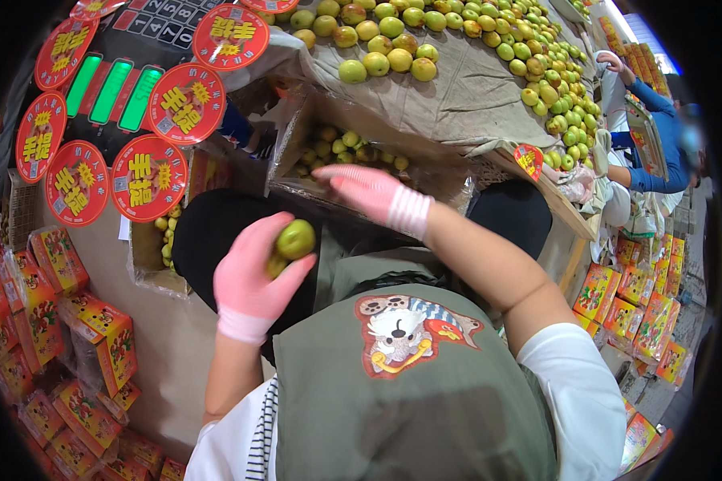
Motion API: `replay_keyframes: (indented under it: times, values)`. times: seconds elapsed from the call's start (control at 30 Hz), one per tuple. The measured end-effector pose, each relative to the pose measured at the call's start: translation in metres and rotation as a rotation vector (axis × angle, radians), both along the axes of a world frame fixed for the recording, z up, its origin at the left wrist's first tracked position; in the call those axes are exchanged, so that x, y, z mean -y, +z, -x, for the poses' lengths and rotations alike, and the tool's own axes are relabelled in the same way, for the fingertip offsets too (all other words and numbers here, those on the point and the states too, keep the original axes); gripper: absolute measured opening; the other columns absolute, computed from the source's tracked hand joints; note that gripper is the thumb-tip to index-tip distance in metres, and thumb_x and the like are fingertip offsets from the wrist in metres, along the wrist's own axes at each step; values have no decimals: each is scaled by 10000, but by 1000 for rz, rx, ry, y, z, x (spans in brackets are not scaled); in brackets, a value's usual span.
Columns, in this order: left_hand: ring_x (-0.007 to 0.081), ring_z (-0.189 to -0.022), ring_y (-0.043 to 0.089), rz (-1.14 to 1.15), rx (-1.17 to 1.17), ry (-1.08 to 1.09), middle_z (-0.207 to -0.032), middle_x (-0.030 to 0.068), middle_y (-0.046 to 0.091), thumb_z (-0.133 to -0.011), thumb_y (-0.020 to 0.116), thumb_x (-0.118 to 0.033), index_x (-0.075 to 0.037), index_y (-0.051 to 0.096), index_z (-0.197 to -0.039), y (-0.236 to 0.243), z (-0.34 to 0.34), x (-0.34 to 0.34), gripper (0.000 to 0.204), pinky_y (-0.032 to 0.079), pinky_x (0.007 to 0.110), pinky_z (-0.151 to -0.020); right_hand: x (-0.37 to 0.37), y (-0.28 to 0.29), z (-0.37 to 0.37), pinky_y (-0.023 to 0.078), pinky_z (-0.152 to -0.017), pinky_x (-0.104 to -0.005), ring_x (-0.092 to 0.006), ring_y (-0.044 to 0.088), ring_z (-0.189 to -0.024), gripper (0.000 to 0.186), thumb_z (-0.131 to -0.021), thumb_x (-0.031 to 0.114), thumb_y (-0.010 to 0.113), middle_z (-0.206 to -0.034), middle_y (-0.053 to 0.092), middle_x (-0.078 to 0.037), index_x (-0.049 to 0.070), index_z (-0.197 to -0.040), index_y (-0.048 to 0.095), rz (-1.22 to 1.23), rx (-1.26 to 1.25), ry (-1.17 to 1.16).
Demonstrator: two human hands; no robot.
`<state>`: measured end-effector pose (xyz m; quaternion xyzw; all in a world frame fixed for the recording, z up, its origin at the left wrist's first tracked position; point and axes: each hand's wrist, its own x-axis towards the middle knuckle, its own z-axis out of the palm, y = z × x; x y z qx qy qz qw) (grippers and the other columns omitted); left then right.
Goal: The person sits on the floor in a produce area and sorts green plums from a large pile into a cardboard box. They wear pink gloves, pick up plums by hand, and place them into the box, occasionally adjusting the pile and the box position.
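My left hand [249, 268], in a pink glove, is closed round a smooth green jujube [296, 239]. Below that one, a second jujube [277, 265] shows between the thumb and palm. My right hand [365, 191], gloved the same way, has its fingers stretched out at the near edge of a plastic-lined cardboard box [409, 120]. Nothing shows in its grasp, though the palm side is hidden. Inside the box lie loose green and brownish jujubes [349, 144], just beyond the right fingertips. An apron [449, 401] covers my front.
More jujubes [393, 40] spread over a cloth-covered table [457, 104] ahead. A scale with green displays [108, 90] and red round signs stands at the left. Another fruit box [156, 272] sits below it. Printed cartons [96, 337] flank both sides. A person in blue [658, 136] is at right.
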<state>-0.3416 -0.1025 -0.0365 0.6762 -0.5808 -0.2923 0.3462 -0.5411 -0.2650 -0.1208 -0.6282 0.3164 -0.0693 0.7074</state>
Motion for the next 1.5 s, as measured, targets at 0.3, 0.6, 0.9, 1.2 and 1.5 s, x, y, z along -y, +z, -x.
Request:
replay_keyframes:
  times: [0.3, 0.6, 0.9, 1.2, 1.5]
  values:
    - [216, -929, 614, 276, -1341, 446, -1396, 65, 519, -960, 656, -379, -160, 426, -1450, -21, -86, -92, 584, 563, 328, -703, 90, -150, -39, 473, -1042, -454, -353, 558, -1266, 426, -916, 139, 516, -1497, 442, -130, 169, -1338, 572, 700, -954, 198]
    - [222, -1052, 643, 157, -1824, 820, -1257, 34, 659, -1017, 551, -401, -89, 596, -1269, -151, -214, -126, 404, 597, 354, -777, 76, -187, 4, 423, -1088, -414, -341, 512, -1320, 528, -1011, 504, 415, -1460, 520, -123, 135, -1345, 595, 115, -1169, -259]
    - [227, -1177, 549, 64, -1224, 1231, -1320, 97, 589, -1015, 544, -366, -68, 564, -1290, -139, -207, -76, 405, 513, 370, -910, 21, -117, 67, 434, -1054, -459, -390, 514, -1285, 647, -869, 396, 584, -1431, 519, -189, 220, -1472, 429, 301, -900, 127]
    - [85, -434, 366, 176, -706, 230, -565, 8, 449, -1026, 549, -419, -38, 537, -811, -28, -128, -45, 437, 284, 242, -413, 47, 24, 100, 529, -881, -414, -333, 666, -965, 280, -959, 321, 532, -986, 702, -133, 110, -1051, 692, 677, -367, -7]
    - [155, -960, 622, -90, -467, -253, -1156, 99, 641, -977, 493, 56, -18, 483, -1410, 22, 6, 64, 440, 505, 280, -894, 168, 83, 250, 476, -1030, -401, -332, 591, -1176, 422, -942, 306, 604, -1298, 603, -172, 117, -1319, 593, 1037, -452, -644]
